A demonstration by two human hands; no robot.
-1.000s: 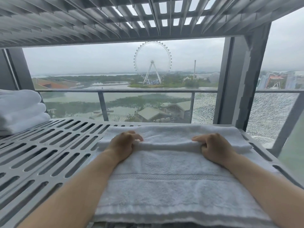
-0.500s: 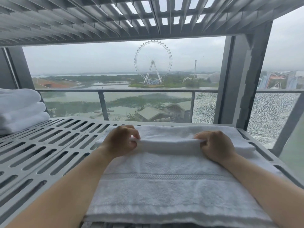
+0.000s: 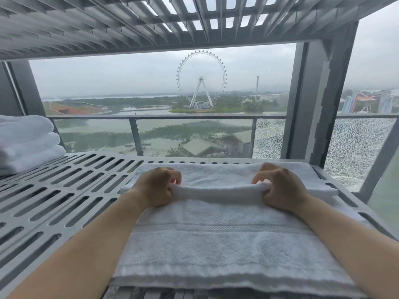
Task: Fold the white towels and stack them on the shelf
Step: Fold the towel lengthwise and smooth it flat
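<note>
Pinching a raised ridge of cloth, the curled fingers (image 3: 173,176) of the left hand (image 3: 155,188) and those of the right hand (image 3: 279,188) each clamp one end of a fold in the white towel (image 3: 216,240). The ridge stretches between them, lifted just off the layer beneath. On the towel the left hand sits at about eleven o'clock and the right at one. The towel lies flat on the slatted grey shelf (image 3: 64,190) (a woven band runs across its near half), with its near edge at six o'clock. At nine o'clock, well apart, a stack of folded towels (image 3: 28,143) rests on the same shelf. Beyond, at twelve, a Ferris wheel (image 3: 201,78) stands behind a balcony railing (image 3: 172,117).
</note>
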